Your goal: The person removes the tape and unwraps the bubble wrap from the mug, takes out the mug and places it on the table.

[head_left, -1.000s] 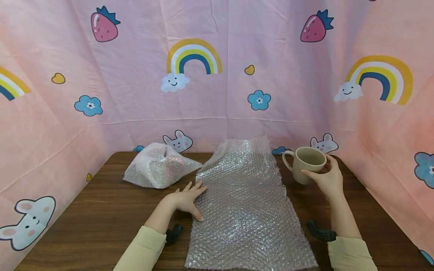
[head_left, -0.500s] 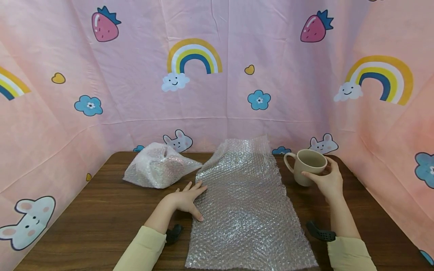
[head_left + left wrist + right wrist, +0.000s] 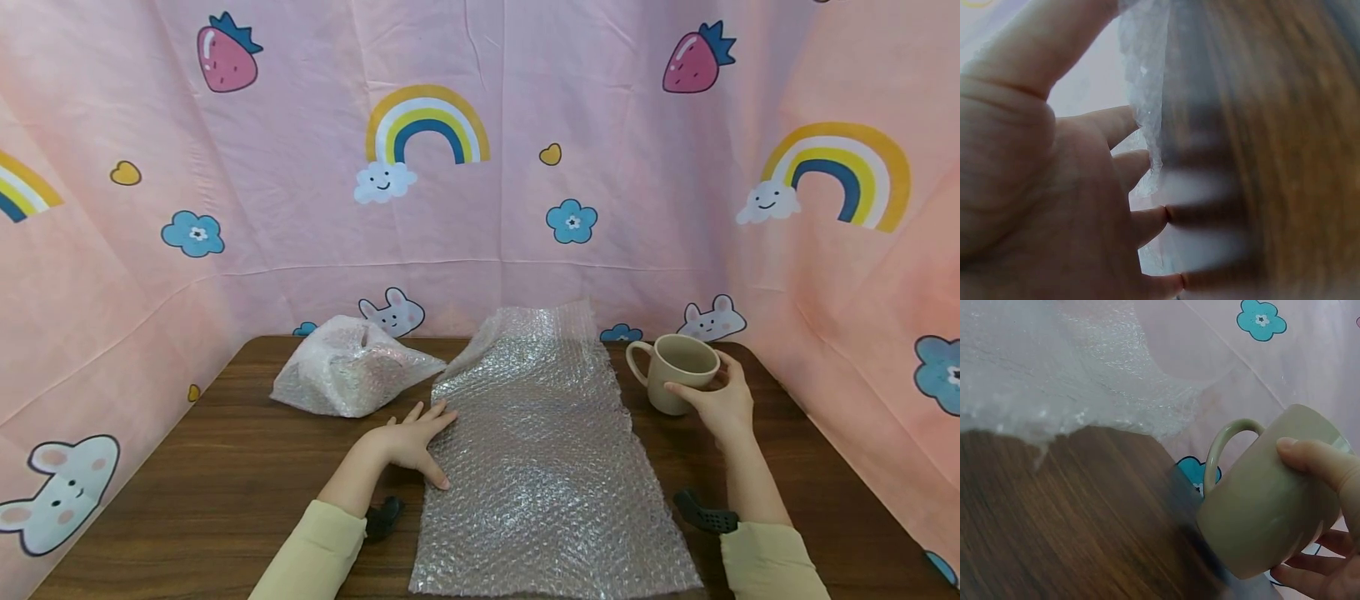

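Observation:
A beige mug (image 3: 670, 377) stands near the table's back right corner, its mouth up and its handle toward the left. My right hand (image 3: 722, 404) grips it from the right, thumb on the near side and fingers round the far side, as the right wrist view also shows. A long sheet of bubble wrap (image 3: 540, 450) lies over the middle of the table. My left hand (image 3: 414, 446) rests with spread fingers on the sheet's left edge. In the left wrist view the fingertips (image 3: 1154, 225) touch the table along the wrap's edge.
At the back left sits a bundle of bubble wrap (image 3: 352, 367), its corner reaching the sheet's left edge. The dark wooden table (image 3: 225, 492) is enclosed by pink printed cloth (image 3: 502, 208) behind and at both sides.
My right hand has lowered the mug slightly toward the table. The left hand and the bubble wrap have stayed in place.

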The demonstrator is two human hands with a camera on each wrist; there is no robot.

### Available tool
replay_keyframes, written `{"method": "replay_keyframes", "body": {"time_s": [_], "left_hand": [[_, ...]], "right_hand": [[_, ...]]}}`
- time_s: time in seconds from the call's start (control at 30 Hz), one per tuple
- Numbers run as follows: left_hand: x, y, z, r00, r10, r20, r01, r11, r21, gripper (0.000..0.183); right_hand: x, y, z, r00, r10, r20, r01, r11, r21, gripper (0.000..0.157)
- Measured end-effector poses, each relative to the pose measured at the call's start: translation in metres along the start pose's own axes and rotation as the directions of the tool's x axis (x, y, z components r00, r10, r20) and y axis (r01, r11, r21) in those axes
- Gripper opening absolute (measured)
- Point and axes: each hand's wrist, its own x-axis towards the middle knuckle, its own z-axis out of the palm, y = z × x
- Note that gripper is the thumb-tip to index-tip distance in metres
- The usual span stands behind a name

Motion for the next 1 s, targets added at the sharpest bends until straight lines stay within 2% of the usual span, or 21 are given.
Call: {"method": "replay_keyframes", "body": {"time_s": [0.5,0.77,1.0], "left_hand": [[-0.0001,-0.0001,-0.0001,1.000,0.002,0.000,-0.002,1.000,0.001,0.107],[0.0006,-0.0017,-0.0007,1.000,0.004,0.007,-0.004,1.000,0.011,0.107],[0.0019,-0.0020,0.0005,1.000,0.008,-0.001,-0.008,1.000,0.004,0.108]], "right_hand": [[0.0005,0.0089,0.0041,1.000,0.016,-0.020,-0.016,1.000,-0.002,0.096],[0.0005,0.0100,0.0035,1.000,-0.014,0.015,0.014,0.999,-0.045,0.097],[0.0004,0.0106,0.0027,0.998,-0.040,0.052,0.042,0.999,-0.033,0.099]]}}
